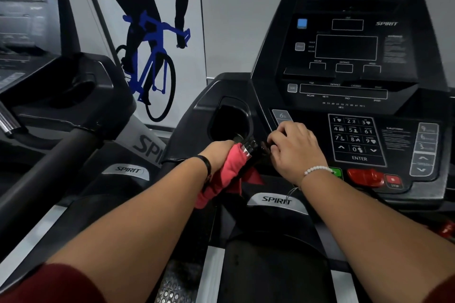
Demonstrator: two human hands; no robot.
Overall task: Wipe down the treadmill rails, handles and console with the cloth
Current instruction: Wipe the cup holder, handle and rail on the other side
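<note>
Forearms (147, 206) reach in. Left hand (219, 155) grips the pink cloth (229, 174) wrapped over the handle (250, 149) beside the console (344, 86). Right hand (295, 150) is curled at the handle tip, grip unclear. Cloth looks soft and light; bunch it mid-fold.

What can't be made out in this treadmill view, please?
- Head view, handle: mostly covered by cloth and left hand.
- Head view, right hand: fingertips curl out of sight; grip unclear.
- Head view, caution text: blurred, too small.
- Head view, neighbouring console: cut by left edge.
</note>
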